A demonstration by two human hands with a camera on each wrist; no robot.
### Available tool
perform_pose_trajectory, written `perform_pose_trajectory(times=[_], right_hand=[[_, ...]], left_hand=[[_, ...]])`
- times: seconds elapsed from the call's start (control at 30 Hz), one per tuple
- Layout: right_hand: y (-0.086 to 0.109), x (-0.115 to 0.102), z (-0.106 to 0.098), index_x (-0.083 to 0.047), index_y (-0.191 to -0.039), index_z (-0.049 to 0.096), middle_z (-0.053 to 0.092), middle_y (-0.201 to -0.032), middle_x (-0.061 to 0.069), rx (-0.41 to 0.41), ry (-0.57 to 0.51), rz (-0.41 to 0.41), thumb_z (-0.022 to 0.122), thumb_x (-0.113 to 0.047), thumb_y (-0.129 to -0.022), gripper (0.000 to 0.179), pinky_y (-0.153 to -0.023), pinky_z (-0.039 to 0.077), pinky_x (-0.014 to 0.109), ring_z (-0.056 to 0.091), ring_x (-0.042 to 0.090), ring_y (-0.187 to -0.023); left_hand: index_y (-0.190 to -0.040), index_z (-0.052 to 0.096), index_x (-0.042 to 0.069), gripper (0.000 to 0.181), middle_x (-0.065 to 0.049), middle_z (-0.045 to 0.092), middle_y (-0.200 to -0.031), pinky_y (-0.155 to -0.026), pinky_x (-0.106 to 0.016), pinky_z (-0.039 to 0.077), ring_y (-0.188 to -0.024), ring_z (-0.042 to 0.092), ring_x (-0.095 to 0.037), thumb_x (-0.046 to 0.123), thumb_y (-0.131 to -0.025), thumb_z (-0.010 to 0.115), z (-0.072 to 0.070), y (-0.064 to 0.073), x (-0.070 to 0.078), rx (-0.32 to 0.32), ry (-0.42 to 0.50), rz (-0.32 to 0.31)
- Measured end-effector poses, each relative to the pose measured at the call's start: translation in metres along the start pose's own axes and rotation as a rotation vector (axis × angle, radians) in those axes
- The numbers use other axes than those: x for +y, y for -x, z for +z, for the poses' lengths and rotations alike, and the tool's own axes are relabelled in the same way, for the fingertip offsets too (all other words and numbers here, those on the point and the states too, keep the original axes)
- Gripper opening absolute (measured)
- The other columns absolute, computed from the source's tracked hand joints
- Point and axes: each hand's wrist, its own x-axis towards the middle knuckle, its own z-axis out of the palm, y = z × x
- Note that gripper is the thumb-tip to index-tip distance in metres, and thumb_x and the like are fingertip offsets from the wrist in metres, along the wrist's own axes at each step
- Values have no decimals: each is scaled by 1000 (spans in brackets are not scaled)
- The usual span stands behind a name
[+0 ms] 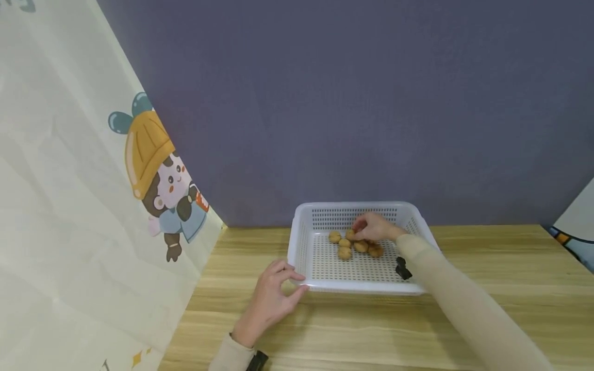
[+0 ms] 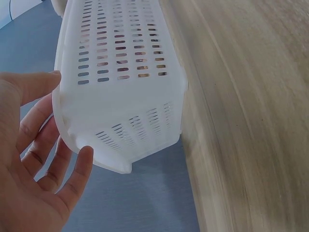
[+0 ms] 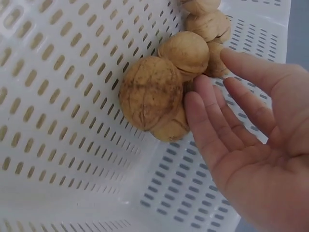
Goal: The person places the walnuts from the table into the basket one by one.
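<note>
A white perforated plastic basket (image 1: 366, 286) stands on the wooden table, with several walnuts (image 1: 344, 253) clustered on its floor. My left hand (image 1: 271, 296) holds the basket's near left corner. In the left wrist view its thumb (image 2: 41, 86) lies against the rim, with the fingers around the corner. My right hand (image 1: 377, 226) reaches into the basket over the walnuts. Seen from the right wrist, its fingers are loosely bent and the fingertips touch or nearly touch a large walnut (image 3: 152, 94) and those beside it. No walnut is plainly gripped.
The wooden table (image 1: 362, 335) extends in front of the basket and to both sides. A dark blue-grey wall (image 1: 362, 103) rises close behind it. On the left hangs a pale sheet (image 1: 69, 180) with a cartoon figure. A black wrist device (image 1: 403, 268) shows beside my right sleeve.
</note>
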Motion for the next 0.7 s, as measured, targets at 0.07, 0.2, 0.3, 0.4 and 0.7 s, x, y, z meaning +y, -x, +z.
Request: perform_pose_trajectory(times=[0.07, 0.2, 0.3, 0.4, 0.7], right_hand=[[1, 0, -3, 1, -124, 73, 75, -119, 17, -3, -3, -11, 76, -20, -97, 35, -94, 60, 48, 70, 30, -107], [5, -7, -11, 4, -128, 70, 75, -121, 19, 19, -14, -24, 75, -20, -97, 39, -96, 60, 50, 70, 33, -110], [10, -15, -16, 5, -130, 69, 74, -123, 19, 40, 6, -47, 74, -21, -97, 42, -100, 59, 51, 70, 34, -113], [18, -25, -22, 2, -127, 72, 76, -119, 16, 58, 53, -108, 74, -23, -98, 38, -97, 60, 50, 71, 30, -108], [73, -60, -40, -11, -121, 75, 78, -108, 2, 58, -20, -281, 74, -25, -101, 24, -76, 61, 32, 73, 15, -90]], left_hand=[[-92, 82, 15, 22, 7, 69, -97, -90, -31, 60, -99, 65, -12, 17, -75, 95, 0, -1, 0, -5, 0, -7], [-93, 82, 15, 21, 6, 69, -97, -91, -32, 60, -100, 65, -12, 18, -76, 94, 1, -2, 1, -16, -3, -26], [-93, 82, 15, 21, 6, 70, -98, -92, -32, 60, -100, 65, -12, 19, -77, 94, 1, -3, 1, -18, -6, -39], [-93, 82, 15, 21, 6, 70, -98, -92, -32, 60, -100, 65, -12, 19, -77, 94, 2, -5, 2, -13, -10, -44], [-93, 81, 15, 22, 7, 70, -98, -93, -33, 60, -101, 65, -11, 17, -76, 94, 5, -8, 4, -9, -12, -56]])
